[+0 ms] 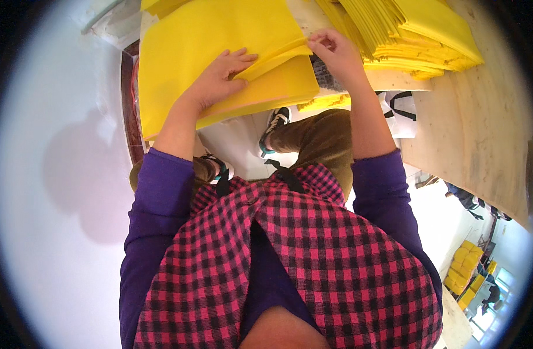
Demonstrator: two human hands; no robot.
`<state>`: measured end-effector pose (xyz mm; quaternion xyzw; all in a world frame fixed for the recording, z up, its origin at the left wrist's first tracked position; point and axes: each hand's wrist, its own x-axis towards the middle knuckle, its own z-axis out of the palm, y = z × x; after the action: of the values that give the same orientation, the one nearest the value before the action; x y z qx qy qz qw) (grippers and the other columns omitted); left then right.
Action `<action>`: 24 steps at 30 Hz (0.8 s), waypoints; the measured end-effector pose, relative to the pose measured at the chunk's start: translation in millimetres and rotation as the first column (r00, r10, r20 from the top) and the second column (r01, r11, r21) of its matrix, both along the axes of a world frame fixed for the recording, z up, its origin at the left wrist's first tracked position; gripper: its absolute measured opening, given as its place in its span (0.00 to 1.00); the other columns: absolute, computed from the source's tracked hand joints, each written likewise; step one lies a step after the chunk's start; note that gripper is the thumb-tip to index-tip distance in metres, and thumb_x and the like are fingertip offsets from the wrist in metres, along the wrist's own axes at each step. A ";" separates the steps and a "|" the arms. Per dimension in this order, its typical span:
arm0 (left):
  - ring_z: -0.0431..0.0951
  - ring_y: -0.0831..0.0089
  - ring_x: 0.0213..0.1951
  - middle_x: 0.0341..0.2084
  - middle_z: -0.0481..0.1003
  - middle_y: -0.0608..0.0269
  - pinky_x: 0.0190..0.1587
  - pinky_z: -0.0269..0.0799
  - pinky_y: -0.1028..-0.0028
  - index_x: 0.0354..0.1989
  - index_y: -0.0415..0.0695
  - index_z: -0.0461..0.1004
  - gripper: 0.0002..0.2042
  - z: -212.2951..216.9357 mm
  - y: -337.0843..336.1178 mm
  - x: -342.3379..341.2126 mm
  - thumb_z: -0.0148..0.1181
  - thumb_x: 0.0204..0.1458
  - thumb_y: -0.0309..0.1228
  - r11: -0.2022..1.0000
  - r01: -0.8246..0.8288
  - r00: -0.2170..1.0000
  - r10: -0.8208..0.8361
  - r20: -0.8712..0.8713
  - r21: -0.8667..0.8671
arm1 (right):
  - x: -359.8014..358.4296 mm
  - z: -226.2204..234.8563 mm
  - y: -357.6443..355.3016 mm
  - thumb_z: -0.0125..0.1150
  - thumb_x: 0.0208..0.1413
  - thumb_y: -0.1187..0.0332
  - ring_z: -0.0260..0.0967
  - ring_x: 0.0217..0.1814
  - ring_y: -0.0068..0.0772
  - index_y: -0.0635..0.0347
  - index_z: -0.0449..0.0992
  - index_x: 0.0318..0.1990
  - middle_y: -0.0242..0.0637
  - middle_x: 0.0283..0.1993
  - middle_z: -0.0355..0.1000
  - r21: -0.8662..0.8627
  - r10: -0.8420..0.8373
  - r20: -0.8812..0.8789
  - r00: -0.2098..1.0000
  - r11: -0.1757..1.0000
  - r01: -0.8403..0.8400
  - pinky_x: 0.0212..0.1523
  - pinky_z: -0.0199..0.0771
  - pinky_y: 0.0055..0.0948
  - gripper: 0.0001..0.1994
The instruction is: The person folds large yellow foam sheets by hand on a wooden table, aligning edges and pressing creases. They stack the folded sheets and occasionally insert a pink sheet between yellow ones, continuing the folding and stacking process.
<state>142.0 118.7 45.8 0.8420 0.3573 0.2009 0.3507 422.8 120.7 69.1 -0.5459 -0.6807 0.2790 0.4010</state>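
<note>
A large sheet of yellow fabric [220, 29] lies spread before me, its near part folded and hanging over the edge toward my lap. My left hand [223, 78] rests on it with the fingers spread, beside a raised fold. At the fabric's right edge my right hand [333, 49] pinches the end of that fold between thumb and fingers. Under the right hand a small dark patch shows, partly covered by the fabric; I cannot make out what it is.
A stack of folded yellow fabric pieces [418, 35] lies to the right on a pale wooden tabletop [470, 128]. A white wall [74, 192] stands close on my left. A white bag with black handles [401, 110] is below the tabletop. Yellow bundles [464, 264] are piled far off at the lower right.
</note>
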 end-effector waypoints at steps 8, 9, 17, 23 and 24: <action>0.44 0.54 0.68 0.65 0.55 0.56 0.68 0.37 0.61 0.61 0.47 0.63 0.28 5.5 -2.0 -0.6 0.56 0.47 0.32 1.000 -0.003 0.999 0.002 -0.037 -0.013 | 25.2 -25.5 -42.6 0.67 0.44 0.72 0.60 0.30 0.18 0.59 0.78 0.34 0.27 0.31 0.66 -0.226 0.134 0.004 0.991 0.965 -0.130 0.33 0.65 0.19 0.08; 0.44 0.54 0.68 0.64 0.55 0.55 0.68 0.36 0.61 0.61 0.47 0.63 0.28 5.6 -1.8 -0.5 0.56 0.47 0.32 1.000 0.000 0.999 0.000 -0.044 -0.013 | 25.2 -27.3 -42.5 0.67 0.44 0.72 0.60 0.30 0.19 0.59 0.78 0.34 0.27 0.32 0.66 -0.226 0.168 0.008 0.986 0.961 -0.162 0.34 0.65 0.19 0.08; 0.47 0.58 0.68 0.63 0.58 0.56 0.69 0.32 0.61 0.60 0.46 0.64 0.27 0.0 -0.1 -0.7 0.54 0.47 0.30 1.000 0.006 1.000 -0.006 -0.010 0.005 | 20.4 -28.9 -26.5 0.66 0.45 0.71 0.64 0.32 0.20 0.60 0.77 0.32 0.28 0.31 0.68 -0.221 0.168 0.017 0.986 0.962 -0.161 0.35 0.67 0.21 0.07; 0.50 0.64 0.67 0.61 0.62 0.61 0.69 0.31 0.61 0.56 0.44 0.68 0.24 -6.0 6.4 -3.1 0.56 0.49 0.35 0.998 0.041 0.997 -0.039 -0.063 0.040 | 15.5 -5.9 -19.2 0.64 0.46 0.69 0.63 0.27 0.19 0.61 0.77 0.31 0.29 0.25 0.68 -0.194 0.158 0.054 0.986 0.970 -0.145 0.31 0.66 0.23 0.07; 0.50 0.64 0.67 0.61 0.62 0.61 0.69 0.31 0.61 0.56 0.44 0.68 0.23 -6.2 6.0 -2.8 0.57 0.50 0.36 0.998 0.046 0.999 -0.044 -0.029 0.047 | 13.3 -2.4 -17.4 0.64 0.47 0.69 0.62 0.26 0.19 0.62 0.77 0.31 0.30 0.24 0.68 -0.170 0.154 0.101 0.983 0.976 -0.136 0.30 0.65 0.23 0.07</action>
<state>139.2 124.6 39.6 0.8607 0.3383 0.1894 0.3300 436.1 103.4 66.7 -0.5403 -0.7155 0.3306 0.2947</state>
